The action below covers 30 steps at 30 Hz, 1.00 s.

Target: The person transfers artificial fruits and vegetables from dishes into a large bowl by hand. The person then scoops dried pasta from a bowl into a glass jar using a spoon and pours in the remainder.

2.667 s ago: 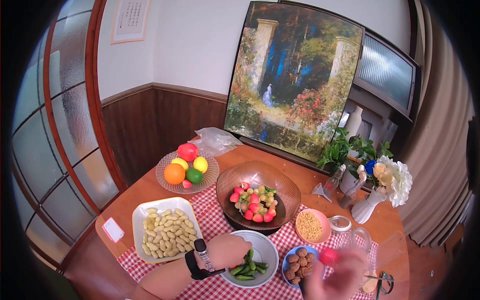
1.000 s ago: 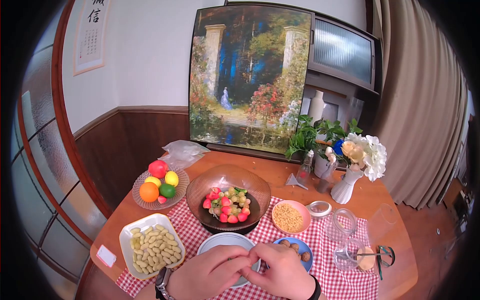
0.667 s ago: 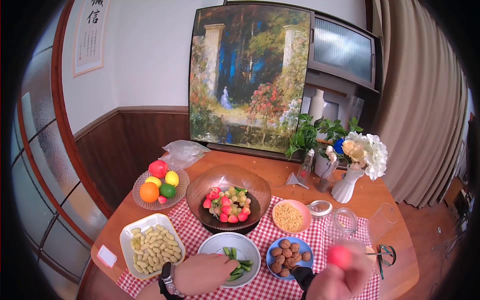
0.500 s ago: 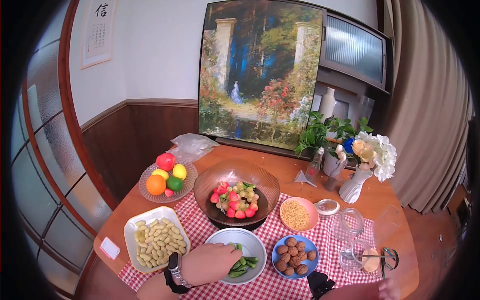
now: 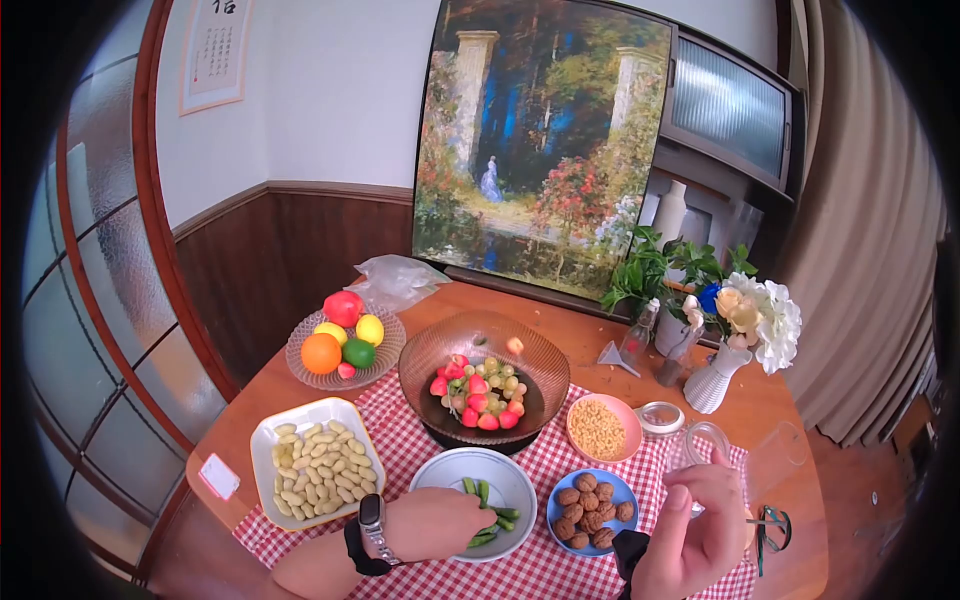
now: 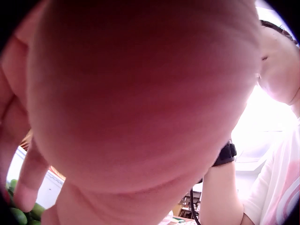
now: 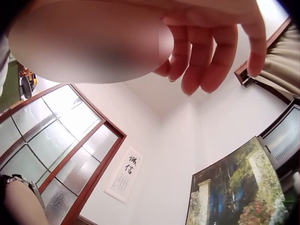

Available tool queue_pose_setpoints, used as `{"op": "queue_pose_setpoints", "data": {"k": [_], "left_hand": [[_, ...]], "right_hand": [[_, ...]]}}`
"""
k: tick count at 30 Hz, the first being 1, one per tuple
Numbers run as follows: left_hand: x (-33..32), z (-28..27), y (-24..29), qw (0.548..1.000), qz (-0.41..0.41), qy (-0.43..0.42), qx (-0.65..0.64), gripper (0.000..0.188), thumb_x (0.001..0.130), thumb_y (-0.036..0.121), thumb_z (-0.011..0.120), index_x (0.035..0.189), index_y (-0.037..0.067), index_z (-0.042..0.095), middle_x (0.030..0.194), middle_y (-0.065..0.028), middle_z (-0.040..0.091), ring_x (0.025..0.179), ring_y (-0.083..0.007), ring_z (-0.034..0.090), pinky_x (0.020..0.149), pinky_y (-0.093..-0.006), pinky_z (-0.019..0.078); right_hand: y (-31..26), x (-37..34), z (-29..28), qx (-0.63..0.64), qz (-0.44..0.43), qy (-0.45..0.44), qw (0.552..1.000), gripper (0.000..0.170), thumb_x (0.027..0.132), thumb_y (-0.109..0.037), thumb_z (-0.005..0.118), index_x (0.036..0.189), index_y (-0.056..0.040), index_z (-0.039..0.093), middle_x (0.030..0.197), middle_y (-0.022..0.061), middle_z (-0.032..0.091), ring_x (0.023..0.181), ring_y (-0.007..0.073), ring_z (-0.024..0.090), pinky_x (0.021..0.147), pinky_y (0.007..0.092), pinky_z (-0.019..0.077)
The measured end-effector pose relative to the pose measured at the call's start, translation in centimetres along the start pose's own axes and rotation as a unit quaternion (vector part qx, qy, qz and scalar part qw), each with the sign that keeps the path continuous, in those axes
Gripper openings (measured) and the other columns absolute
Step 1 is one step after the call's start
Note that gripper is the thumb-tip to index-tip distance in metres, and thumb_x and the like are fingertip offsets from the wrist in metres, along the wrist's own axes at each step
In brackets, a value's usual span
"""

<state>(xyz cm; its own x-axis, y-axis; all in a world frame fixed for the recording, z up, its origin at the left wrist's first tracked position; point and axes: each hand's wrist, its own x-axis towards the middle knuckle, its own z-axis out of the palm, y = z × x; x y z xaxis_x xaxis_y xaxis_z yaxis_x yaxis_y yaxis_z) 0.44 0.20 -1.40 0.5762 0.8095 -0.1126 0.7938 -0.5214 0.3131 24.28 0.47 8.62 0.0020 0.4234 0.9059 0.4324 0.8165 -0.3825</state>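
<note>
My left hand reaches into the white bowl, its fingers over the green peppers. In the left wrist view the fingers of the left hand hang down loosely beside green peppers. Raised right of the walnuts, my right hand has bent, spread fingers and nothing in them. The fingers of the right hand also hang apart in the right wrist view. A small pinkish piece shows against the far side of the glass bowl, above strawberries and grapes.
Peanuts fill a tray on the left, behind which stands a fruit plate. Corn-coloured bits lie in a pink bowl. Glass jars, a funnel and a white flower vase stand on the right.
The red thing seen in my right hand is gone from it. That hand has risen from the lower right edge. My left hand stays at the pepper bowl. A pinkish piece now shows above the glass bowl's fruit.
</note>
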Motion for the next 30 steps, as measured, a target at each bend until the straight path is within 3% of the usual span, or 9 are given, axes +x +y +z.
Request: {"op": "queue_pose_setpoints", "data": {"k": [3, 8, 15, 21, 23, 27, 30], "left_hand": [[0.3, 0.1, -0.1, 1.000, -0.004, -0.018, -0.011, 0.024, 0.083, 0.013, 0.060, 0.107, 0.006, 0.060, 0.087, -0.0135, 0.063, 0.084, -0.0336, 0.065, 0.071, -0.0460, 0.0519], [0.9, 0.0, -0.2, 0.999, -0.031, -0.037, -0.009, 0.019, 0.082, 0.013, 0.058, 0.098, 0.006, 0.064, 0.088, -0.0156, 0.062, 0.082, -0.0354, 0.065, 0.072, -0.0472, 0.0514], [0.9, 0.1, -0.4, 0.999, -0.030, -0.031, -0.021, 0.018, 0.082, 0.011, 0.058, 0.098, 0.004, 0.064, 0.085, -0.0174, 0.063, 0.080, -0.0368, 0.065, 0.070, -0.0473, 0.0513], [1.0, 1.1, -1.3, 1.000, -0.006, 0.023, -0.010, 0.022, 0.083, 0.005, 0.056, 0.103, -0.001, 0.059, 0.081, -0.0206, 0.065, 0.078, -0.0393, 0.066, 0.067, -0.0487, 0.0508], [1.0, 0.6, -1.1, 0.999, -0.036, 0.004, -0.003, 0.019, 0.084, 0.006, 0.058, 0.101, -0.002, 0.060, 0.086, -0.0205, 0.065, 0.085, -0.0372, 0.066, 0.073, -0.0471, 0.0520], [1.0, 0.2, -1.0, 0.999, -0.050, 0.018, -0.009, 0.019, 0.084, 0.006, 0.058, 0.101, -0.001, 0.061, 0.086, -0.0207, 0.065, 0.084, -0.0373, 0.066, 0.072, -0.0475, 0.0522], [1.1, 0.1, -0.6, 0.998, -0.058, -0.018, 0.003, 0.019, 0.083, 0.007, 0.058, 0.100, 0.000, 0.062, 0.085, -0.0199, 0.066, 0.084, -0.0374, 0.067, 0.072, -0.0478, 0.0526]], "right_hand": [[-0.3, -0.1, 0.2, 0.013, 0.037, -0.029, 0.999, 0.004, 0.085, 0.003, 0.067, 0.085, 0.0034, 0.062, 0.079, 0.0132, 0.064, 0.074, 0.0242, 0.060, 0.074, 0.0328, 0.0472], [-0.2, 0.0, 0.4, -0.015, 0.012, -0.083, 0.996, 0.004, 0.083, 0.003, 0.068, 0.083, 0.0024, 0.064, 0.076, 0.0139, 0.063, 0.070, 0.0265, 0.060, 0.067, 0.0320, 0.0467], [-0.2, -0.1, 0.6, 0.004, 0.035, -0.106, 0.994, 0.005, 0.084, 0.001, 0.068, 0.081, 0.0022, 0.064, 0.073, 0.0136, 0.062, 0.066, 0.0274, 0.060, 0.062, 0.0330, 0.0458], [0.0, -0.2, 1.1, 0.003, 0.039, -0.122, 0.992, 0.005, 0.084, 0.000, 0.067, 0.080, 0.0011, 0.064, 0.070, 0.0128, 0.061, 0.063, 0.0262, 0.060, 0.060, 0.0319, 0.0458], [0.1, -0.2, 1.2, 0.003, 0.041, -0.131, 0.991, 0.005, 0.084, -0.001, 0.068, 0.080, 0.0008, 0.064, 0.070, 0.0131, 0.061, 0.063, 0.0264, 0.061, 0.060, 0.0323, 0.0459], [0.5, -0.5, 1.7, 0.007, 0.050, -0.163, 0.985, 0.006, 0.083, -0.003, 0.069, 0.082, 0.0005, 0.065, 0.071, 0.0147, 0.061, 0.063, 0.0281, 0.061, 0.057, 0.0342, 0.0461], [0.3, -0.3, 2.0, -0.002, 0.023, -0.163, 0.986, 0.007, 0.082, -0.005, 0.070, 0.082, 0.0001, 0.065, 0.069, 0.0156, 0.060, 0.061, 0.0298, 0.060, 0.055, 0.0356, 0.0455]]}}
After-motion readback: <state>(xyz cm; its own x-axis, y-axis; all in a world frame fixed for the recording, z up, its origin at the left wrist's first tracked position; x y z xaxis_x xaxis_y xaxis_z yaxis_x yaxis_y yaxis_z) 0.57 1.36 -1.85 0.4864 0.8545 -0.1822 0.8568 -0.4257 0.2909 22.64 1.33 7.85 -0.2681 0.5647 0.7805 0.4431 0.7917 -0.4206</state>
